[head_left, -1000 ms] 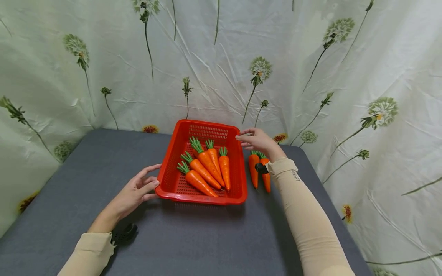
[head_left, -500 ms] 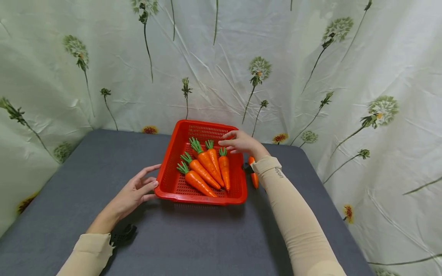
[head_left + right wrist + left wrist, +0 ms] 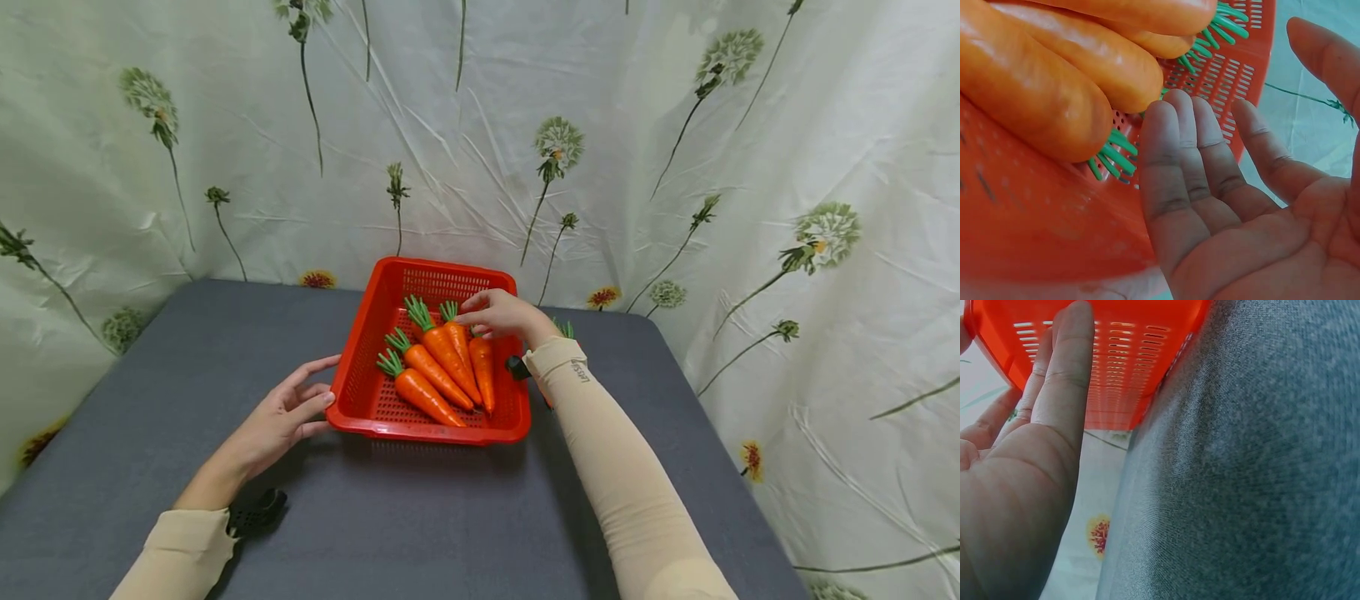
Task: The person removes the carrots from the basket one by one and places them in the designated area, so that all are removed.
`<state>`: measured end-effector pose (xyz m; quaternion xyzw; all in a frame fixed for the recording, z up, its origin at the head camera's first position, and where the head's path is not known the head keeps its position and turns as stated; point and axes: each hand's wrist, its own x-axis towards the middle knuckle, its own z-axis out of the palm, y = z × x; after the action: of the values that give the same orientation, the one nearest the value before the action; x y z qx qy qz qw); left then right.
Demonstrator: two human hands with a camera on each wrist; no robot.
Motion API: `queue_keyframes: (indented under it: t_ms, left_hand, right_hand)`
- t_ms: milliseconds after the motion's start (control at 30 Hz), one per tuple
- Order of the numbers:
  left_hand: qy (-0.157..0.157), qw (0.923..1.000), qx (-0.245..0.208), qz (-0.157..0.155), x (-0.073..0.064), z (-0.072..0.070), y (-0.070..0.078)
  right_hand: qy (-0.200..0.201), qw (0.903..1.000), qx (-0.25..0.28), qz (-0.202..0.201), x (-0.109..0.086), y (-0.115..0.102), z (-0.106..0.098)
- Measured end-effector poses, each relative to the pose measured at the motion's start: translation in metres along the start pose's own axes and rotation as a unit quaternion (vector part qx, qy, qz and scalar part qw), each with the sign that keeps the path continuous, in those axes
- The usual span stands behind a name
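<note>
A red plastic basket (image 3: pixel 352 367) with slotted walls holds several orange carrots (image 3: pixel 423 396) with green stub tops. My left hand (image 3: pixel 281 417) is at its left side, thumb at the near left corner of the rim. In the left wrist view the fingers (image 3: pixel 1063 381) lie fairly straight along the basket's outer wall. My right hand (image 3: pixel 506 317) reaches over the right rim, above the green tops of the right-hand carrots. The right wrist view shows its fingers (image 3: pixel 1160 162) spread and gently bent beside the carrot tops, with nothing in the palm.
Right of the basket, a carrot's green top (image 3: pixel 564 328) shows on the dark grey table (image 3: pixel 450 517); the right forearm hides most of that carrot. A white curtain (image 3: pixel 480 142) printed with dandelions hangs behind and beside the table.
My right hand has moved left from the basket's right rim to over the carrots inside. The forearm now covers more of the carrots outside. The left hand stays at the basket.
</note>
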<state>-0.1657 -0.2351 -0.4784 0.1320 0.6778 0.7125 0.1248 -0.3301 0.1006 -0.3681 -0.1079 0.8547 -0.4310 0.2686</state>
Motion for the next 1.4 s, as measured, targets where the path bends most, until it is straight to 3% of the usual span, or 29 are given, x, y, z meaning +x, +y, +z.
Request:
queue_keyframes:
  t_ms: [267, 800, 1400]
  left_hand:
    - [0.006, 1.0000, 0.007, 0.001, -0.001, -0.002, 0.002]
    - [0.013, 0.9997, 0.020, -0.001, -0.001, 0.002, 0.001]
    - [0.009, 0.9999, 0.008, 0.001, -0.002, 0.002, 0.001]
  right_hand:
    - [-0.011, 0.9999, -0.002, 0.008, 0.006, -0.008, 0.006]
    - [-0.027, 0.9968, -0.072, 0.024, 0.016, -0.005, 0.021]
    - [-0.042, 0.9959, -0.075, 0.029, 0.018, -0.005, 0.035]
